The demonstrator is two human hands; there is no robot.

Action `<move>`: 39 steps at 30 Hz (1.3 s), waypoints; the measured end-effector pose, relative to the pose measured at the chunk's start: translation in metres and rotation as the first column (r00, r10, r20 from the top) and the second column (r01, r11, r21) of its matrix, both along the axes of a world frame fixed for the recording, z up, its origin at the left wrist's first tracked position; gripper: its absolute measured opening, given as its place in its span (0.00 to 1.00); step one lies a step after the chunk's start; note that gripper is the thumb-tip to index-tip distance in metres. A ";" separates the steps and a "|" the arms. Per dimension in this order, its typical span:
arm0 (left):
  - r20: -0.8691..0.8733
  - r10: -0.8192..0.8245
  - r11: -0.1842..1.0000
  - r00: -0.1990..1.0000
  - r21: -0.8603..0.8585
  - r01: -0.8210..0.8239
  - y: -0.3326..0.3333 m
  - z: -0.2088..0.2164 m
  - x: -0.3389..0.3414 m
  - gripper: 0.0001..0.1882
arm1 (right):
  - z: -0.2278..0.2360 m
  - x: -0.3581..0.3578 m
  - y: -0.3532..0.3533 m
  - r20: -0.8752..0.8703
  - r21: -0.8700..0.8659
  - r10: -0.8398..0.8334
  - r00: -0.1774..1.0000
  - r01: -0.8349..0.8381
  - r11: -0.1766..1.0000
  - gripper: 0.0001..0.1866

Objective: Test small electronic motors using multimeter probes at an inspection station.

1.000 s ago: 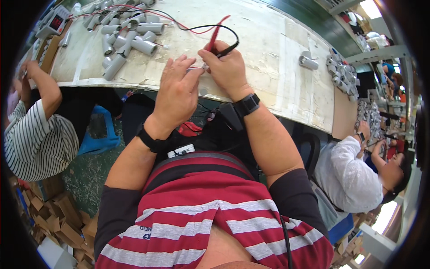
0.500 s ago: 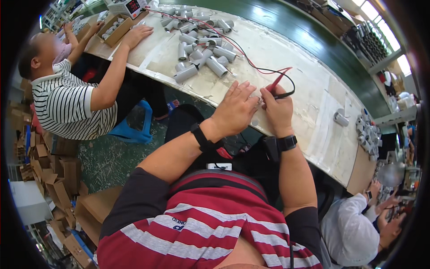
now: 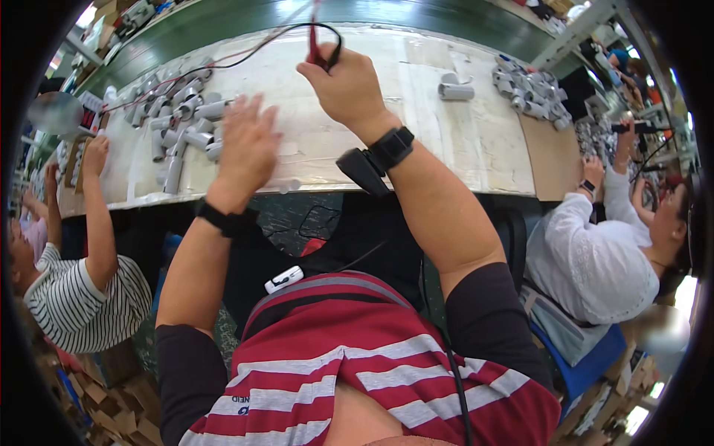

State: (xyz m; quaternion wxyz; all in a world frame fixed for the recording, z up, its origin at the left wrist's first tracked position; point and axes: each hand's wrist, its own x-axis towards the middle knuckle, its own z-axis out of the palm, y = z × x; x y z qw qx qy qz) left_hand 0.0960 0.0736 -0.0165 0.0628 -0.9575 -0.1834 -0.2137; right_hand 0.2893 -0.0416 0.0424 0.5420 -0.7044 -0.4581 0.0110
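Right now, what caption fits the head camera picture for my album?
Right hand grips red and black probes; left hand hovers open by grey cylinders.

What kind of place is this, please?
Probably a small factory assembly or testing line. Several people sit along one long workbench, piles of grey cylindrical parts lie on it, and the right hand holds a red and a black test probe with wires.

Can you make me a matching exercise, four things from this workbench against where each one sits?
Things:
1. red probe
2. pile of grey cylinders
3. lone grey cylinder
4. black wristwatch

Places:
A. on the right wrist
B. alone on the bench, right of the right hand
C. in the right hand's grip
D. heaped left of the left hand

Pairs: 1-C, 2-D, 3-B, 4-A
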 end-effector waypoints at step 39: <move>0.221 0.059 0.537 0.974 -0.829 0.155 -0.059 0.013 -0.069 0.22 | -0.064 -0.070 -0.014 -0.707 0.072 0.272 0.653 -0.315 0.946 0.09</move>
